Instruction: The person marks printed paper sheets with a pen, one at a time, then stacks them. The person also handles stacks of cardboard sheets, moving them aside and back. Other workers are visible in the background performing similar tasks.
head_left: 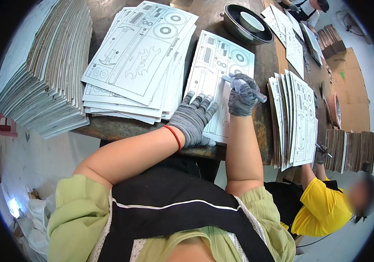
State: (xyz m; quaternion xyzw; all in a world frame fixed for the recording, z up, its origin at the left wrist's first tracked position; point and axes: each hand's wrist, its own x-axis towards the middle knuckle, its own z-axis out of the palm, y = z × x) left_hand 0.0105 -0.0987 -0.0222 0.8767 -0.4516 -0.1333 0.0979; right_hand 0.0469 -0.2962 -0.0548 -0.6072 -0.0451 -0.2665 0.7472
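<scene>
A white board (220,47) printed with black outline drawings of tools and round parts lies on the dark table (263,124) in front of me. My left hand (192,117), in a grey knitted glove with pale fingertips, rests on the board's left near part with its fingers spread. Over the board's right side, my right hand (243,97), also gloved, grips a pen-shaped tool (260,96) with a thick greyish handle. The tool's pale tip points up-left onto the board between the drawings; its exact kind is unclear.
To the left are a loose pile of printed boards (130,56) and a tall stack of boards (58,65). A black basin (230,22) holding a white bowl (251,21) stands beyond. At right, more printed boards (301,120) stand near a co-worker in yellow (322,209); another person (305,11) is farther off.
</scene>
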